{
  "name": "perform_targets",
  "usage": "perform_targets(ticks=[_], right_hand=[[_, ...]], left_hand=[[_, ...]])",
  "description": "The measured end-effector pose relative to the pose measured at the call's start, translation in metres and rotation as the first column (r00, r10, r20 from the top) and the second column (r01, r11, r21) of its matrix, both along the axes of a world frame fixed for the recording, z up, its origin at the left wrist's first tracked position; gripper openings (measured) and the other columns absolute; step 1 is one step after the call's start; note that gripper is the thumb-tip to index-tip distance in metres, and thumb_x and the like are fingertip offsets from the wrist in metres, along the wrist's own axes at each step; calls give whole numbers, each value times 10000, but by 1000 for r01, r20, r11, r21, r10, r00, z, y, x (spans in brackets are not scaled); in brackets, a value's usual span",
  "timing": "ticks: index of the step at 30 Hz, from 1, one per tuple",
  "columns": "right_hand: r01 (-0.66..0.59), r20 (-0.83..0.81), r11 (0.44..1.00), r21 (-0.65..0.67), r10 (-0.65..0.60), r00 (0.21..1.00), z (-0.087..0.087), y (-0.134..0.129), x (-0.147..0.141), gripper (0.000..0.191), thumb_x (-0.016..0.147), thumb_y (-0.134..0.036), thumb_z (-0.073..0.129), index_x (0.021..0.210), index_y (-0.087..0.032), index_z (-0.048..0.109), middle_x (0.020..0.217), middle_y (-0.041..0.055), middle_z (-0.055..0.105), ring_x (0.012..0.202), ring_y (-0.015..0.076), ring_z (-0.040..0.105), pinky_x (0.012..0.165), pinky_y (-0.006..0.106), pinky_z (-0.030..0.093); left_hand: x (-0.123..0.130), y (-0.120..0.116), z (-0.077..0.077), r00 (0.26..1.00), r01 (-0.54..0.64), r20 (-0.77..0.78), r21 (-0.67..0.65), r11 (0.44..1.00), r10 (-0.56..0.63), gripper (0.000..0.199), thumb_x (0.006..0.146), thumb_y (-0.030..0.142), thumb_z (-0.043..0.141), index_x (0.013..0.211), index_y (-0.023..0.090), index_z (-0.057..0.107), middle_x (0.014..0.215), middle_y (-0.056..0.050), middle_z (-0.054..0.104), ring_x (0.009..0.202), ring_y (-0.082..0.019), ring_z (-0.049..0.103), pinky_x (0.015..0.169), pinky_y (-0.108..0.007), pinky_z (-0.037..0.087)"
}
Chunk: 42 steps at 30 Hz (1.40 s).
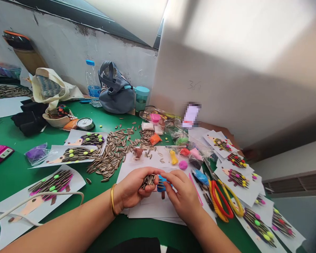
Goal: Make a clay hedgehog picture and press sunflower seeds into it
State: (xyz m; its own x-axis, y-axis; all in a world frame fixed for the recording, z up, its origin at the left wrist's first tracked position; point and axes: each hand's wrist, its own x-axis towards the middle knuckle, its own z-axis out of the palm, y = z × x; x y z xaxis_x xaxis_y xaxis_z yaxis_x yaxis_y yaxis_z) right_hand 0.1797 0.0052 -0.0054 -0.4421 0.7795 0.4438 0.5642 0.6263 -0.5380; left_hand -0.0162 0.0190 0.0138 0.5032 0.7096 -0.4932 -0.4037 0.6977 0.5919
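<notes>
Several striped sunflower seeds (148, 181) lie cupped in my left hand (137, 184), its fingers curled around them. Just beside it, my right hand (183, 193) pinches thumb and fingers together over a blue clay shape (162, 184) on white paper (150, 211). Seeds are stuck in that blue clay, and a small brown clay piece (163, 195) shows below it. Whatever sits between my right fingertips is hidden. A loose pile of sunflower seeds (113, 151) spreads beyond my left hand.
Seed-and-clay hedgehog pictures (52, 184) lie on the left, more hedgehog cards (235, 177) on the right. Scissors (221, 200) rest near my right hand. A white cable (55, 193) crosses the left. Clay lumps (173, 157), a bottle (93, 84) and a grey bag (117, 95) stand farther back.
</notes>
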Motion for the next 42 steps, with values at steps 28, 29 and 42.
perform_targets(ticks=[28,29,42], right_hand=[[-12,165,999,-48,20,986,13,-10,-8,118,847,-126,602,843,-203,692,762,27,600,720,173,557,635,282,408],[4,119,999,-54,2,993,15,-10,-7,127,853,-125,590,849,-203,690,761,27,596,725,173,554,635,281,411],[38,-123,993,-110,-51,991,19,-8,-4,134,893,-154,560,936,-219,669,827,32,575,765,171,550,670,304,456]], left_hand=[[11,-12,7,927,366,-106,36,930,-361,299,538,169,527,835,175,563,635,62,492,393,-19,321,404,-193,106],[10,-11,8,933,355,-74,31,934,-352,294,551,173,541,844,174,561,631,65,477,395,-19,324,404,-191,94],[9,-12,1,981,186,-72,94,978,-180,381,764,471,744,786,160,524,662,47,526,422,-9,310,409,-203,52]])
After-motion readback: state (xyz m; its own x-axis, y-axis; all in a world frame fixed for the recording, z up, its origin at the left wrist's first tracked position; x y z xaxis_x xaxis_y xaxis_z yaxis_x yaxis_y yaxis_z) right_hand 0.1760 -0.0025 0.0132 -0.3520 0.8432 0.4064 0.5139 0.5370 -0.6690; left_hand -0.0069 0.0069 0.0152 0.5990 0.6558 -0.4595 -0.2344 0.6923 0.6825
